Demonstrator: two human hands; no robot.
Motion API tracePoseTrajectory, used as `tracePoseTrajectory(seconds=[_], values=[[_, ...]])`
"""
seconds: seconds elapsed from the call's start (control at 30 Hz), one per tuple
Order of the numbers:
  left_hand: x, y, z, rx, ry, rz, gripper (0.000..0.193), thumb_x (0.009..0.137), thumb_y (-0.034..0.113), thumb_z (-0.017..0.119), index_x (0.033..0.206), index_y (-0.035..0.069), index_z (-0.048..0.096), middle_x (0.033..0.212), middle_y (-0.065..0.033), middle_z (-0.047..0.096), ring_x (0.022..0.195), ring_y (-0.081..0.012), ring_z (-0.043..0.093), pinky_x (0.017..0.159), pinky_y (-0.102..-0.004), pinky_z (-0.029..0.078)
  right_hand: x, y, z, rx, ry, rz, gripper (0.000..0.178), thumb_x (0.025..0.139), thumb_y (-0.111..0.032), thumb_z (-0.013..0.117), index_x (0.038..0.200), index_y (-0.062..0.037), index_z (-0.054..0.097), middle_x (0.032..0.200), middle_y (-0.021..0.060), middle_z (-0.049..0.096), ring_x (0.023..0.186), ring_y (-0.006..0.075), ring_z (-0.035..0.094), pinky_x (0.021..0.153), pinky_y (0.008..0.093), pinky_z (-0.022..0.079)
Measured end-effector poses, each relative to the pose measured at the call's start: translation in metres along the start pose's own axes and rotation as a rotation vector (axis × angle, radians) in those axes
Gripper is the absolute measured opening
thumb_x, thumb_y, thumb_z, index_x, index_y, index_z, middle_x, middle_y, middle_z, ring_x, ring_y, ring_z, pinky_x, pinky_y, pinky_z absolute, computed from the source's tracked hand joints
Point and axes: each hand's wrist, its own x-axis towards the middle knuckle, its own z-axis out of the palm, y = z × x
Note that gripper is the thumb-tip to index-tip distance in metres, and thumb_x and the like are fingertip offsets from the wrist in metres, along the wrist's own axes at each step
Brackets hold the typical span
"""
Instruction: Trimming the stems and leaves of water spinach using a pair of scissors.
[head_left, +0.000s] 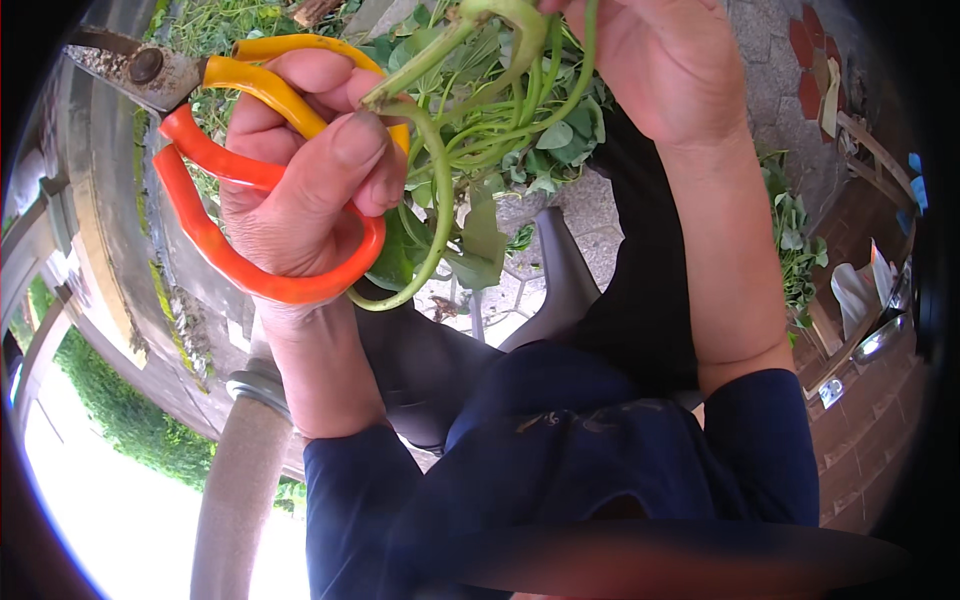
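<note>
My left hand [310, 170] is closed, with the loops of a pair of pruning shears [265, 265] hooked round it. One handle is orange, the other yellow, and the dirt-stained metal blades point to the upper left. Between that hand's thumb and forefinger is pinched the end of a green stem [436, 58]. A thin, curling green tendril [440, 190] hangs down beside the thumb. At the top edge my right hand [672, 60] grips the upper part of the stems; its fingertips are partly cut off by the frame.
Leafy green vines [510, 110] lie in a heap beyond my hands, over paved ground [590, 215]. A grey plastic stool-like leg [552, 265] stands below. On the left are a concrete ledge [180, 240] and a round post [240, 490]; more leaves [795, 245] lie right.
</note>
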Motion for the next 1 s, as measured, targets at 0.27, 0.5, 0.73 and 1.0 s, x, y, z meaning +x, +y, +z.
tracePoseTrajectory(seconds=[0.27, 0.5, 0.73, 1.0], values=[[-0.001, -0.002, -0.004, -0.023, -0.091, 0.022, 0.034, 0.079, 0.003, 0.058, 0.113, 0.004, 0.052, 0.084, -0.007, 0.056, 0.049, -0.0087, 0.045, 0.046, -0.0205, 0.036, -0.004, -0.004, 0.007, -0.044, 0.093, 0.122, 0.016, 0.084, -0.007, 0.059, 0.098, -0.0001, 0.058, 0.08, 0.0025, 0.06, 0.071, 0.0072, 0.056, 0.067, 0.018, 0.045], [-0.001, 0.0, -0.008, 0.019, 0.006, 0.044, 0.03, 0.079, 0.0, 0.054, 0.109, 0.002, 0.052, 0.088, -0.0111, 0.058, 0.053, -0.0115, 0.049, 0.05, -0.0227, 0.041, -0.008, -0.007, 0.007, -0.207, -0.108, 0.144, 0.011, 0.081, -0.003, 0.064, 0.089, 0.0031, 0.062, 0.083, 0.001, 0.055, 0.068, 0.0037, 0.049, 0.058, 0.0166, 0.038], [-0.009, 0.012, -0.014, 0.391, 0.225, 0.236, 0.028, 0.078, 0.011, 0.048, 0.101, -0.005, 0.051, 0.076, -0.013, 0.054, 0.057, -0.0173, 0.053, 0.055, -0.0262, 0.046, -0.006, -0.004, -0.006, -0.429, -0.089, -0.168, 0.01, 0.079, -0.002, 0.065, 0.088, 0.0005, 0.064, 0.082, 0.0024, 0.053, 0.077, 0.0071, 0.047, 0.064, 0.0191, 0.037], [-0.05, 0.023, 0.001, 0.695, 0.092, 0.141, 0.046, 0.074, 0.021, 0.056, 0.111, -0.005, 0.047, 0.082, -0.0129, 0.055, 0.07, -0.0202, 0.056, 0.066, -0.0309, 0.047, 0.0, -0.021, 0.006, -0.878, -0.191, -0.688, 0.012, 0.074, -0.003, 0.069, 0.085, 0.0007, 0.065, 0.084, 0.0076, 0.056, 0.08, 0.0148, 0.049, 0.069, 0.025, 0.039]])
